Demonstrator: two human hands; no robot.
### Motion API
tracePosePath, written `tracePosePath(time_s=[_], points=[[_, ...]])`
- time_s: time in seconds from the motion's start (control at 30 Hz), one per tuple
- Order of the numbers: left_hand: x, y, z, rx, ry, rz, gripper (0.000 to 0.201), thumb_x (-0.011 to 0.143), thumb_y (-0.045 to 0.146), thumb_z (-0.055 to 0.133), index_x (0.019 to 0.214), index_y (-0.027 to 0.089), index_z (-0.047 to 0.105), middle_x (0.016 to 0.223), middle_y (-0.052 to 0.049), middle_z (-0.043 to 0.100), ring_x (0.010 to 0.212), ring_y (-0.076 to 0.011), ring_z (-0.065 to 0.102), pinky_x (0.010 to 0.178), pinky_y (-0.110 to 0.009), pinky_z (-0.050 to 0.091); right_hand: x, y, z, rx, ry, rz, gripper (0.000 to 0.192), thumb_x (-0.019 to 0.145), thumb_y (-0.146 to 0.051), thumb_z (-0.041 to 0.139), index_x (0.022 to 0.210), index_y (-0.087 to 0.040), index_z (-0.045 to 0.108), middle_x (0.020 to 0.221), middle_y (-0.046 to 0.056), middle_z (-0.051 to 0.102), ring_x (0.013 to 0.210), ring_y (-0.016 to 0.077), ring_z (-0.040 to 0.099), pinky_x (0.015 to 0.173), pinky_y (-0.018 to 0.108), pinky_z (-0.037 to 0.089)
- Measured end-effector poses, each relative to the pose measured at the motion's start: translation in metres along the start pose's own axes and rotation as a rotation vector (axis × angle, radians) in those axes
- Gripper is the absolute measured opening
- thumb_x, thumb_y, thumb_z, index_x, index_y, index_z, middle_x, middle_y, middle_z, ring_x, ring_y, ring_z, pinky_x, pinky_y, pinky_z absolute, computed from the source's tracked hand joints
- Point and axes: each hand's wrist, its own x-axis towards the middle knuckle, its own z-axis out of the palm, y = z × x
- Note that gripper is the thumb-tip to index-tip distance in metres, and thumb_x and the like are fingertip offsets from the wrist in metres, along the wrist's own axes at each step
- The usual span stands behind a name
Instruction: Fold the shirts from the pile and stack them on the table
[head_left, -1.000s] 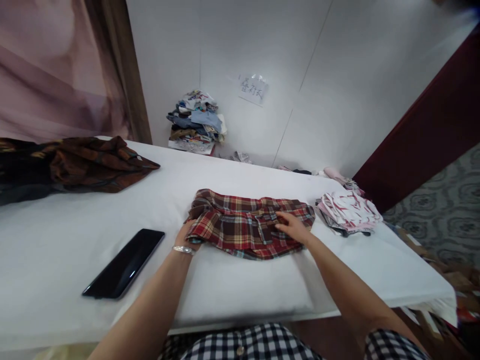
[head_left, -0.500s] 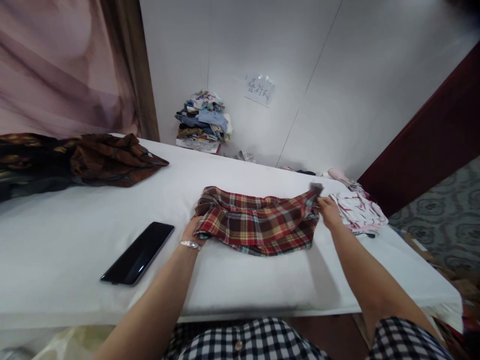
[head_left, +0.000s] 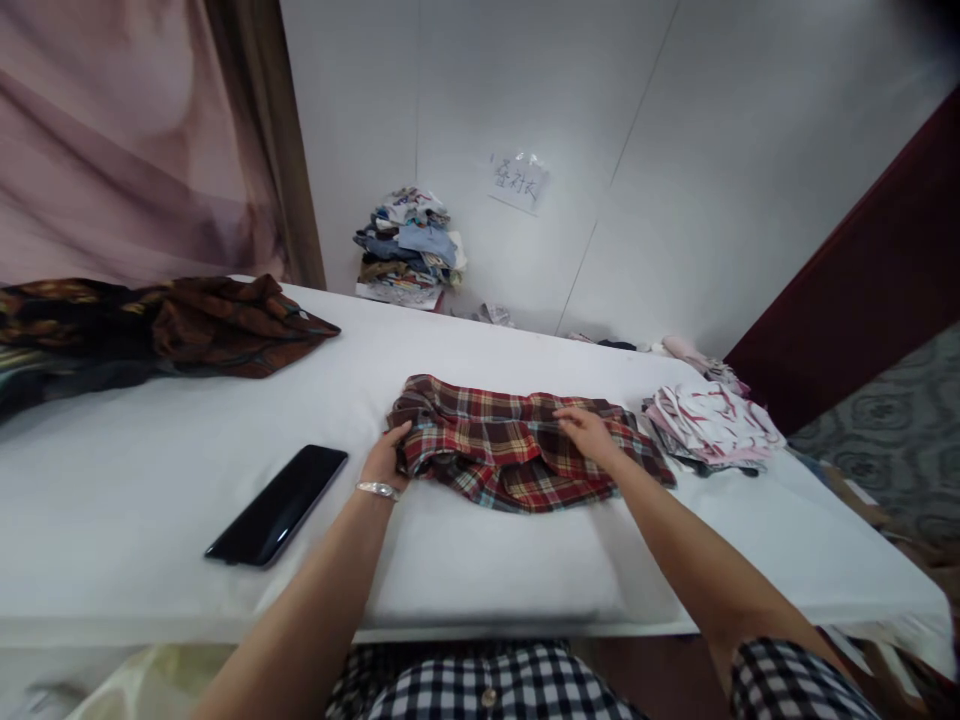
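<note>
A red, brown and cream plaid shirt (head_left: 480,440) lies gathered into a long folded strip across the white table. At its left end my left hand (head_left: 386,455) grips the cloth, thumb on top and the other fingers mostly hidden beneath. My right hand (head_left: 589,435) is over the right half of the shirt, fingertips pinched together on a fold near its middle. The shirt's right end lies flat past that hand, close to a stack of folded clothes (head_left: 716,425). The lower edge of the shirt bulges loosely toward me.
A black phone (head_left: 277,505) lies on the white tablecloth (head_left: 480,570), left of the shirt. Dark brown patterned clothing (head_left: 217,325) is spread at the far left. Behind the table stands a tall pile of clothes (head_left: 411,245) by the wall, near a handwritten paper sign (head_left: 519,182).
My right hand has let go of the shirt's right end and moved left to its middle. That lifted end now lies down on the table, farther right. My left hand stays at the left end.
</note>
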Motion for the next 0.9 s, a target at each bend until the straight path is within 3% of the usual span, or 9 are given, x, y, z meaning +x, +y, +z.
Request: tracePosePath(time_s=[0.1,0.17,0.27,0.33,0.5,0.67,0.73,0.83,0.9], points=[[-0.008,0.008,0.005,0.090,-0.044,0.016,0.016,0.064,0.016,0.068,0.079,0.017,0.062,0.059,0.000,0.067,0.049,-0.0180,0.064,0.052,-0.031,0.055,0.020,-0.016,0.042,0.025,-0.136,-0.046,0.031,0.075,-0.029,0.061,0.103,-0.022,0.072,0.111,0.006,0.072,0.102,0.0227,0.066,0.099,0.045,0.049],[-0.017,0.016,0.014,0.168,-0.148,0.074,0.024,0.058,0.015,0.071,0.081,0.016,0.064,0.062,0.000,0.069,0.053,-0.0182,0.065,0.056,-0.032,0.055,0.039,-0.030,0.060,0.049,-0.183,-0.075,0.047,0.073,-0.026,0.064,0.120,-0.024,0.067,0.126,0.006,0.067,0.116,0.0232,0.062,0.106,0.045,0.045],[-0.032,0.030,0.037,0.293,-0.358,0.158,0.035,0.051,0.017,0.077,0.085,0.015,0.068,0.069,-0.001,0.072,0.061,-0.0183,0.065,0.064,-0.032,0.053,0.066,-0.062,0.078,0.120,-0.317,-0.133,0.073,0.068,-0.022,0.071,0.139,-0.027,0.054,0.141,0.005,0.057,0.129,0.0253,0.053,0.111,0.045,0.041],[-0.038,0.038,0.052,0.323,-0.418,0.223,0.040,0.050,0.021,0.080,0.088,0.015,0.068,0.073,-0.001,0.072,0.064,-0.0177,0.065,0.068,-0.032,0.052,0.074,-0.085,0.084,0.194,-0.356,-0.193,0.079,0.067,-0.024,0.073,0.143,-0.027,0.050,0.144,0.003,0.055,0.132,0.0262,0.050,0.112,0.046,0.040],[-0.036,0.049,0.062,0.303,-0.329,0.307,0.036,0.052,0.026,0.079,0.083,0.017,0.064,0.069,0.001,0.068,0.063,-0.0161,0.061,0.065,-0.030,0.049,0.053,-0.109,0.086,0.271,-0.223,-0.249,0.060,0.083,-0.039,0.065,0.141,-0.028,0.052,0.144,0.004,0.054,0.137,0.0251,0.046,0.117,0.048,0.033],[-0.038,0.043,0.061,0.494,-0.511,0.250,0.032,0.052,0.022,0.076,0.082,0.017,0.067,0.068,0.000,0.067,0.063,-0.0155,0.060,0.066,-0.029,0.046,0.034,-0.086,0.081,0.258,-0.332,-0.103,0.078,0.073,-0.045,0.076,0.144,-0.028,0.048,0.150,0.010,0.048,0.138,0.0291,0.045,0.115,0.050,0.035],[-0.042,0.038,0.067,0.500,-0.527,0.282,0.034,0.054,0.024,0.076,0.087,0.017,0.068,0.074,0.000,0.068,0.067,-0.0160,0.060,0.070,-0.029,0.047,0.035,-0.082,0.078,0.321,-0.362,-0.070,0.084,0.067,-0.043,0.081,0.144,-0.027,0.048,0.148,0.011,0.050,0.135,0.0298,0.048,0.113,0.050,0.038],[-0.048,0.033,0.073,0.515,-0.513,0.357,0.034,0.059,0.028,0.073,0.091,0.018,0.066,0.074,0.002,0.065,0.068,-0.0146,0.058,0.070,-0.028,0.045,0.037,-0.084,0.072,0.414,-0.322,-0.073,0.074,0.072,-0.043,0.076,0.140,-0.027,0.052,0.142,0.011,0.056,0.133,0.0280,0.051,0.111,0.048,0.041],[-0.053,0.032,0.073,0.618,-0.623,0.334,0.029,0.060,0.026,0.070,0.087,0.017,0.065,0.070,0.003,0.061,0.066,-0.0130,0.054,0.068,-0.027,0.043,0.038,-0.086,0.069,0.429,-0.293,-0.067,0.072,0.072,-0.041,0.075,0.138,-0.026,0.053,0.139,0.012,0.058,0.130,0.0274,0.053,0.108,0.047,0.043]])
